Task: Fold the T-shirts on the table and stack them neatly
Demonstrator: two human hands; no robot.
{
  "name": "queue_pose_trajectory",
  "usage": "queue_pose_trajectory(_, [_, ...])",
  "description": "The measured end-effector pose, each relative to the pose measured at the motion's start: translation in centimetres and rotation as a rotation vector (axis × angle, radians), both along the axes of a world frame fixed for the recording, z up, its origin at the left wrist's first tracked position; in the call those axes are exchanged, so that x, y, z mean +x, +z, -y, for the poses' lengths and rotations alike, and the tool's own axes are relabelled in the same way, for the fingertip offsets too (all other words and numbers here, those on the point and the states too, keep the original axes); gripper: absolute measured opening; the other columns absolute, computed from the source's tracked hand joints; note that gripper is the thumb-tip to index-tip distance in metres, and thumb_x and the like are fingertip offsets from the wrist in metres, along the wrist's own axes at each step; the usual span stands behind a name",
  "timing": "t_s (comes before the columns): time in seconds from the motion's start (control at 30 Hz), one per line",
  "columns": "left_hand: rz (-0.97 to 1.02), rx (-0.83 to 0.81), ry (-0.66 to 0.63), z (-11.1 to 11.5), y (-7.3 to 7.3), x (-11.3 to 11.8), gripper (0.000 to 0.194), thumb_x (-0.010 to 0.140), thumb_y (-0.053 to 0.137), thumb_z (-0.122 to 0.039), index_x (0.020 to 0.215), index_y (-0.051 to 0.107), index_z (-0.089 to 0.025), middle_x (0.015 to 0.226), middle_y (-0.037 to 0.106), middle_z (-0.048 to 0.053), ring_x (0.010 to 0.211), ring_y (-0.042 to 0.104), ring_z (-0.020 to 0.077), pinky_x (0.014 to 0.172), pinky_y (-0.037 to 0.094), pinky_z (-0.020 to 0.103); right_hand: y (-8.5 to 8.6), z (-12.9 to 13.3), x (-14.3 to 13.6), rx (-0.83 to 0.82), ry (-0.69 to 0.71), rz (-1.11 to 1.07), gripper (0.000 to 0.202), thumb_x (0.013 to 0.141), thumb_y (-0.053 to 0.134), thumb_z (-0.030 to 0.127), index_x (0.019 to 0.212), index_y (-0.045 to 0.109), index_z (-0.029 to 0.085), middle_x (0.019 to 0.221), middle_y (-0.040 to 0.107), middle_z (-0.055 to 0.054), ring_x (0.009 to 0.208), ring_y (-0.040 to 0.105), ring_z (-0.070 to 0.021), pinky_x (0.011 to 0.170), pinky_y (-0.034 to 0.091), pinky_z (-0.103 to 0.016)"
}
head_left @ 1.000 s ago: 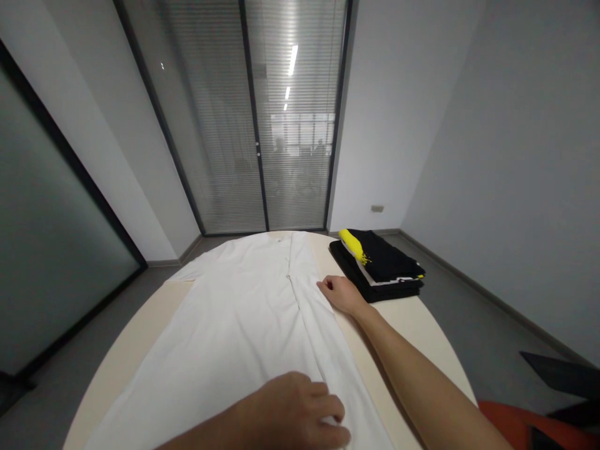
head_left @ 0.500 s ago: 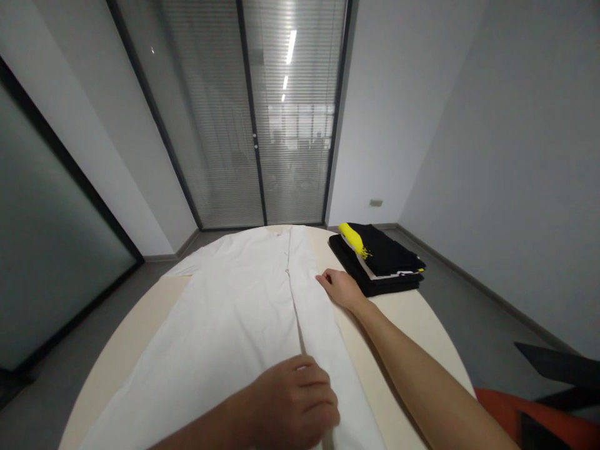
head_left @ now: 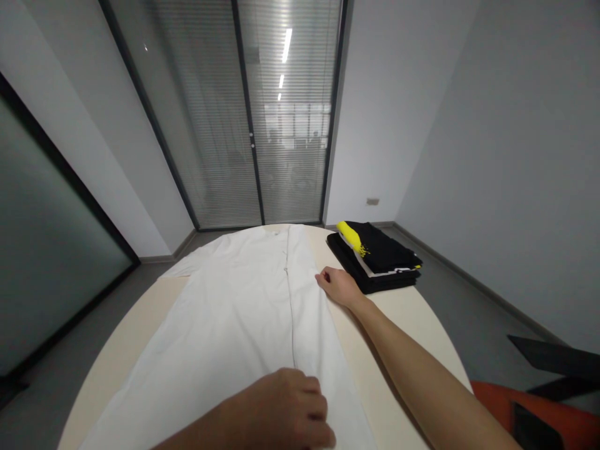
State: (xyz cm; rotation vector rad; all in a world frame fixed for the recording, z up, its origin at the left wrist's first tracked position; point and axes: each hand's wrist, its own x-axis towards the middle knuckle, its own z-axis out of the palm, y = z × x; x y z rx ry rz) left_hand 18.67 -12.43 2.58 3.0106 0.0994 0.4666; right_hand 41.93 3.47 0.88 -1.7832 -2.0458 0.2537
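Wht garment (head_left: 234,312), L hand (head_left: 293,409) over it, R hand (head_left: 338,285) – at edge

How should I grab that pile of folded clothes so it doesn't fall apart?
Probably from its left and right sides at once, scooping under the bottom black layer. The pile of folded clothes is several flat layers, so gripping only the top black garment with the yellow print could leave the rest behind. The right hand is near its left side.

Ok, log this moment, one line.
white garment: spread; left hand: over it; right hand: at its edge; folded stack: beside right hand
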Motion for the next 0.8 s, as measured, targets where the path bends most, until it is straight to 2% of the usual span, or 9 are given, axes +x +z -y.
queue_pose_trajectory(0.1, [-0.013, -0.129, -0.037, 0.0, 0.3, -0.3, 0.004, 0.096, 0.063, -0.029, 0.094, 0.065, -0.026, 0.081, 0.066, -0.005, 0.076, 0.056, 0.0137, 0.065, 0.041, 0.030, 0.0, 0.0, 0.0, -0.012, -0.015, -0.007, 0.029, 0.098, 0.052, 0.043, 0.086, 0.067, 0.020, 0.080, 0.072, -0.004, 0.071, 0.062, -0.0156, 0.061, 0.032, -0.026])
queue_pose_trajectory(0.23, [-0.060, -0.236, -0.085, 0.0, 0.4, -0.3, 0.015, 0.099, 0.060, -0.029, 0.086, 0.065, -0.022, 0.084, 0.070, -0.005, 0.076, 0.057, 0.0113, 0.073, 0.043, 0.029, 0.0, 0.1, -0.1, 0.007, -0.020, -0.018, 0.028, 0.098, 0.052, 0.043, 0.092, 0.067, 0.020, 0.082, 0.073, -0.004, 0.073, 0.064, -0.0162, 0.061, 0.033, -0.025])
queue_pose_trajectory(0.37, [-0.098, -0.205, -0.073, 0.2, -1.5, 0.2, 0.015, 0.095, 0.067, -0.028, 0.083, 0.063, -0.020, 0.091, 0.073, -0.005, 0.082, 0.061, 0.0118, 0.080, 0.043, 0.030, -0.1, 0.0, -0.4, 0.023, -0.057, -0.016, 0.039, 0.102, 0.041, 0.046, 0.095, 0.069, 0.020, 0.087, 0.075, -0.007, 0.079, 0.067, -0.0184, 0.064, 0.035, -0.026])
queue_pose_trajectory(0.47, [-0.105, -0.207, -0.096, 0.5, -3.3, 0.5, 0.017, 0.092, 0.070, -0.024, 0.080, 0.059, -0.020, 0.092, 0.074, -0.006, 0.084, 0.063, 0.0117, 0.083, 0.044, 0.030, -0.3, -0.4, -0.9, 0.028, -0.107, 0.008, 0.034, 0.101, 0.045, 0.043, 0.096, 0.070, 0.020, 0.087, 0.076, -0.007, 0.080, 0.068, -0.0190, 0.065, 0.036, -0.026])
queue_pose_trajectory(0.53, [-0.111, -0.238, -0.124, 0.6, -3.8, 0.5, 0.025, 0.091, 0.070, -0.019, 0.071, 0.054, -0.019, 0.090, 0.074, -0.006, 0.081, 0.063, 0.0111, 0.084, 0.044, 0.030, -0.4, -0.6, -1.1, 0.045, -0.130, 0.019, 0.030, 0.099, 0.048, 0.040, 0.093, 0.070, 0.020, 0.085, 0.076, -0.006, 0.080, 0.068, -0.0188, 0.067, 0.036, -0.026])
queue_pose_trajectory(0.6, [-0.114, -0.273, -0.144, 0.5, -3.6, 0.4, 0.035, 0.089, 0.069, -0.016, 0.064, 0.046, -0.019, 0.087, 0.073, -0.005, 0.078, 0.063, 0.0106, 0.084, 0.044, 0.030, -0.6, -0.7, -1.1, 0.060, -0.140, 0.015, 0.027, 0.098, 0.050, 0.039, 0.092, 0.070, 0.021, 0.083, 0.075, -0.004, 0.079, 0.068, -0.0183, 0.069, 0.037, -0.027])
queue_pose_trajectory(0.7, [-0.133, -0.312, -0.168, 0.3, -3.1, 0.2, 0.040, 0.088, 0.070, -0.015, 0.061, 0.040, -0.019, 0.083, 0.072, -0.005, 0.075, 0.062, 0.0110, 0.082, 0.045, 0.030, -0.4, -0.6, -1.0, 0.088, -0.111, -0.014, 0.021, 0.097, 0.054, 0.036, 0.100, 0.069, 0.021, 0.083, 0.074, -0.002, 0.079, 0.067, -0.0173, 0.072, 0.038, -0.027])
queue_pose_trajectory(0.8, [-0.160, -0.299, -0.147, 0.5, -3.0, 0.1, 0.042, 0.085, 0.071, -0.013, 0.061, 0.036, -0.020, 0.074, 0.070, -0.005, 0.069, 0.060, 0.0117, 0.073, 0.044, 0.030, 0.2, -0.2, -1.1, 0.179, -0.021, 0.010, 0.020, 0.095, 0.057, 0.029, 0.110, 0.068, 0.022, 0.100, 0.073, -0.004, 0.093, 0.066, -0.0180, 0.081, 0.039, -0.028])
